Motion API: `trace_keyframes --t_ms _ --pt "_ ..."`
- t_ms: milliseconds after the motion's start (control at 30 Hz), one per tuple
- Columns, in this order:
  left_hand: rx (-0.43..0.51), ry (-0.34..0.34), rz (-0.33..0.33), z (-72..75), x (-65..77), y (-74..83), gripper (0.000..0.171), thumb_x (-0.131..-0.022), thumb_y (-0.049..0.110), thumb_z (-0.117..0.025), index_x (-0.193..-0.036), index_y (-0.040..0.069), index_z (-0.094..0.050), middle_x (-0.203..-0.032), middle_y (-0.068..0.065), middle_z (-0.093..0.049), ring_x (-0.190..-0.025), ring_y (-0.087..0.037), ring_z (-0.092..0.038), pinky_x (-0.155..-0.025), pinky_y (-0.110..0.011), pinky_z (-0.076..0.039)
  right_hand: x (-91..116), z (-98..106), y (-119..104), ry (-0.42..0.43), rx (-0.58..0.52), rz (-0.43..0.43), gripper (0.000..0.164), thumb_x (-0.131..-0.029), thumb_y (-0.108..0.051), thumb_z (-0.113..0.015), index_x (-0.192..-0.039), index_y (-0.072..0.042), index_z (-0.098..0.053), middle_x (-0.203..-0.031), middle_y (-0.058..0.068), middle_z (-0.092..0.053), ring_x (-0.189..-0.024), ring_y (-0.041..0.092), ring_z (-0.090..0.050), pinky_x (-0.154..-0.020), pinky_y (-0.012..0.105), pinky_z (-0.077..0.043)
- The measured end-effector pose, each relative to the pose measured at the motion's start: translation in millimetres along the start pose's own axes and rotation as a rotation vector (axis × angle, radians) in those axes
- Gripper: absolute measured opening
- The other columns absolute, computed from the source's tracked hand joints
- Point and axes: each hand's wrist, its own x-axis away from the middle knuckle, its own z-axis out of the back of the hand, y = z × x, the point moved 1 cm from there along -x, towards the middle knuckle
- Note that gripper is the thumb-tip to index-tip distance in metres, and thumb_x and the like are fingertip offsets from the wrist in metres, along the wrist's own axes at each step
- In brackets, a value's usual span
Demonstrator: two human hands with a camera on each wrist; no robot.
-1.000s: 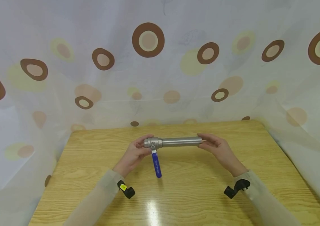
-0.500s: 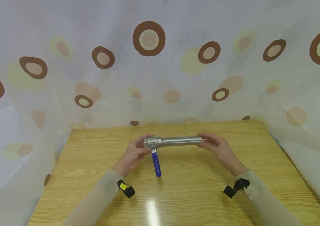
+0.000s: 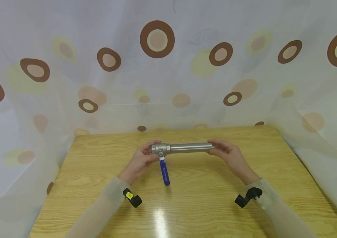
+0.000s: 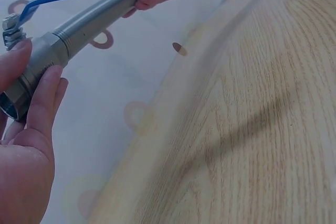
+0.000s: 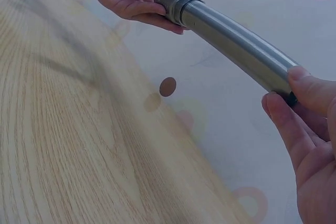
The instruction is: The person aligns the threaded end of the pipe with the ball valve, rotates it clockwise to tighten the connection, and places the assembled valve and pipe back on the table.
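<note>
A steel ball valve (image 3: pixel 160 149) with a blue lever handle (image 3: pixel 164 172) is joined to a straight metal pipe (image 3: pixel 190 147). My left hand (image 3: pixel 140 162) grips the valve body at its left end, thumb in front and fingers behind. At the other end, my right hand (image 3: pixel 232 158) pinches the pipe's tip between thumb and fingers. The whole piece is held level above the table, and the lever points toward me. In the left wrist view the valve's open bore (image 4: pixel 14 107) faces the camera. The right wrist view shows fingertips (image 5: pixel 278 108) under the pipe end.
The wooden table (image 3: pixel 198 205) lies beneath, with the shadow of the held piece on it in the wrist views. A patterned sheet (image 3: pixel 180 79) with brown and yellow circles stands behind and at both sides. Each wrist carries a small black camera mount (image 3: pixel 132 198).
The hands, valve and pipe keep the same hold and pose. The whole head view has shifted very slightly upward.
</note>
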Motion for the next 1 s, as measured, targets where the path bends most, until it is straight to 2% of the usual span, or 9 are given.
trace_keyframes --t_ms 133,233,367,567,833,1000 --pt "0.010 -0.004 0.001 -0.6 -0.3 0.5 0.060 -0.089 -0.018 -0.057 -0.112 0.034 -0.076 -0.131 0.002 -0.061 -0.120 -0.021 -0.054 -0.096 -0.028 -0.057 -0.3 0.2 -0.2 0.010 0.006 -0.006 0.050 -0.103 -0.022 -0.067 -0.145 0.002 -0.056 -0.127 -0.011 -0.069 -0.109 0.007 -0.069 -0.097 0.019 -0.054" --pt "0.012 -0.007 -0.008 -1.2 0.0 1.1 0.060 -0.089 -0.018 -0.056 -0.112 0.033 -0.076 -0.131 0.001 -0.061 -0.119 -0.021 -0.055 -0.096 -0.028 -0.057 -0.9 -0.1 0.0 0.013 -0.001 -0.007 0.052 -0.102 -0.021 -0.068 -0.147 0.001 -0.055 -0.129 -0.012 -0.068 -0.112 0.005 -0.068 -0.096 0.019 -0.054" --pt "0.008 -0.008 -0.016 -2.2 0.4 2.2 0.059 -0.090 -0.018 -0.056 -0.113 0.033 -0.075 -0.131 0.001 -0.061 -0.119 -0.021 -0.055 -0.096 -0.029 -0.057 -1.6 -0.5 0.4 0.010 -0.011 0.002 0.049 -0.101 -0.018 -0.069 -0.146 -0.001 -0.057 -0.130 -0.010 -0.067 -0.113 0.005 -0.067 -0.096 0.021 -0.055" --pt "0.010 -0.012 -0.015 -3.2 0.5 3.3 0.059 -0.090 -0.018 -0.056 -0.112 0.033 -0.075 -0.131 0.001 -0.060 -0.120 -0.021 -0.054 -0.097 -0.029 -0.057 -0.9 0.0 -1.2 0.012 0.009 0.005 0.047 -0.102 -0.019 -0.067 -0.143 0.003 -0.058 -0.128 -0.009 -0.068 -0.111 0.007 -0.068 -0.097 0.019 -0.054" --pt "0.013 -0.019 -0.016 -3.2 -0.8 3.2 0.058 -0.088 -0.017 -0.057 -0.113 0.032 -0.076 -0.130 0.001 -0.061 -0.119 -0.021 -0.055 -0.097 -0.029 -0.056 0.2 1.8 -3.0 0.019 0.050 0.002 0.046 -0.101 -0.021 -0.069 -0.143 -0.004 -0.061 -0.128 -0.008 -0.069 -0.111 0.006 -0.068 -0.094 0.019 -0.055" --pt "0.014 -0.031 -0.018 -2.8 0.1 2.2 0.059 -0.087 -0.017 -0.058 -0.113 0.032 -0.075 -0.130 0.001 -0.061 -0.119 -0.022 -0.054 -0.097 -0.029 -0.056 1.2 2.7 -2.4 0.013 0.059 -0.018 0.047 -0.102 -0.024 -0.069 -0.144 -0.004 -0.061 -0.132 -0.008 -0.067 -0.112 0.006 -0.067 -0.096 0.019 -0.054"
